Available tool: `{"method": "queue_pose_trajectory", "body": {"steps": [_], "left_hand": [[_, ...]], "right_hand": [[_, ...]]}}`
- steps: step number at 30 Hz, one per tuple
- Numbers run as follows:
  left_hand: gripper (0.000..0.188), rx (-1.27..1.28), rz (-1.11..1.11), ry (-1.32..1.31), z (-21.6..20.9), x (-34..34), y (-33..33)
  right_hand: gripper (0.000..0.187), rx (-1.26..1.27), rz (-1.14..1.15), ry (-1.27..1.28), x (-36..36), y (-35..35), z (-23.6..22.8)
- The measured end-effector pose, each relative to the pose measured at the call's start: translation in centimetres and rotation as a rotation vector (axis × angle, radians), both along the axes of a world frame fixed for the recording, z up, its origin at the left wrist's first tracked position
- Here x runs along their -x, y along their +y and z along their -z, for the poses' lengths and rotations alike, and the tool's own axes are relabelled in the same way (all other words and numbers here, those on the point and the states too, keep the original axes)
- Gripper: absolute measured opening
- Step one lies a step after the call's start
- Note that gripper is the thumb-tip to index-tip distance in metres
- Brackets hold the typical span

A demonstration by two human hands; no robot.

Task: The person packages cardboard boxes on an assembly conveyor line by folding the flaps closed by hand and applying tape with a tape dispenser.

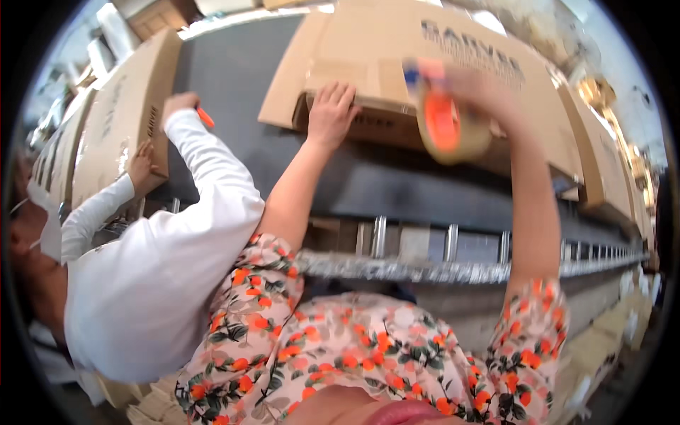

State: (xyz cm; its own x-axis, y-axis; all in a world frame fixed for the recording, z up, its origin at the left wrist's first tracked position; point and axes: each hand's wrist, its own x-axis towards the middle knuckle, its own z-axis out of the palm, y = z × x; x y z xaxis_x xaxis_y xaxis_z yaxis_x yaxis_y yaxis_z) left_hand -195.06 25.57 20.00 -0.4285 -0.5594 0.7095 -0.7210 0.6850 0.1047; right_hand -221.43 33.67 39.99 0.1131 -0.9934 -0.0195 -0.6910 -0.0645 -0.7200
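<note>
A large brown cardboard box [397, 42] lies on the dark conveyor belt in front of me. My left hand [331, 113] rests on its near edge, fingers stretched over the top at the left end, where the cardboard is folded and a dark gap shows below. Over the box's near side, toward its right half, my right hand [471, 88] is smeared by motion. It grips a tape dispenser [445, 126] with an orange hub, a tan roll and a blue part at the top. Whether the tape touches the box cannot be made out.
To my left, a co-worker in a white top [163, 262] reaches toward another carton [127, 113], one hand near a small orange object [205, 117]. More cartons [602, 156] line the belt [234, 78] at right. Metal rollers [451, 243] and a rail [425, 270] run along the near side.
</note>
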Motion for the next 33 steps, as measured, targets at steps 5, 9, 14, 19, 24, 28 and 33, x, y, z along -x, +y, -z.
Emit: {"method": "queue_pose_trajectory", "body": {"steps": [5,9,14,19,24,28,33], "left_hand": [[0.042,0.030,-0.007,0.228,0.2,2.2,0.0],[0.034,0.039,-0.066,0.156,0.3,0.0,-0.3],[0.038,-0.019,-0.115,0.036,-1.2,-1.4,-1.1],[0.040,-0.080,0.176,-0.306,-4.2,4.3,-3.4],[0.080,-0.529,0.178,-0.422,-2.6,0.6,-6.7],[0.108,-0.476,0.057,-0.563,-8.2,-4.7,-3.8],[0.085,-0.365,0.190,-0.513,-11.5,1.8,0.7]], "right_hand": [[0.065,-0.481,0.180,0.277,-7.9,-8.5,-6.1],[0.063,-0.234,0.229,0.576,-9.3,-5.1,7.0],[0.079,-0.185,0.352,0.581,-12.7,5.4,13.6],[0.061,-0.484,0.339,0.114,-9.3,-2.0,10.9],[0.033,-0.490,0.208,-0.478,-5.8,1.6,15.7],[0.046,-0.370,0.231,-0.627,-4.0,12.3,15.6],[0.049,-0.087,0.622,-0.597,2.2,16.6,4.9]]}}
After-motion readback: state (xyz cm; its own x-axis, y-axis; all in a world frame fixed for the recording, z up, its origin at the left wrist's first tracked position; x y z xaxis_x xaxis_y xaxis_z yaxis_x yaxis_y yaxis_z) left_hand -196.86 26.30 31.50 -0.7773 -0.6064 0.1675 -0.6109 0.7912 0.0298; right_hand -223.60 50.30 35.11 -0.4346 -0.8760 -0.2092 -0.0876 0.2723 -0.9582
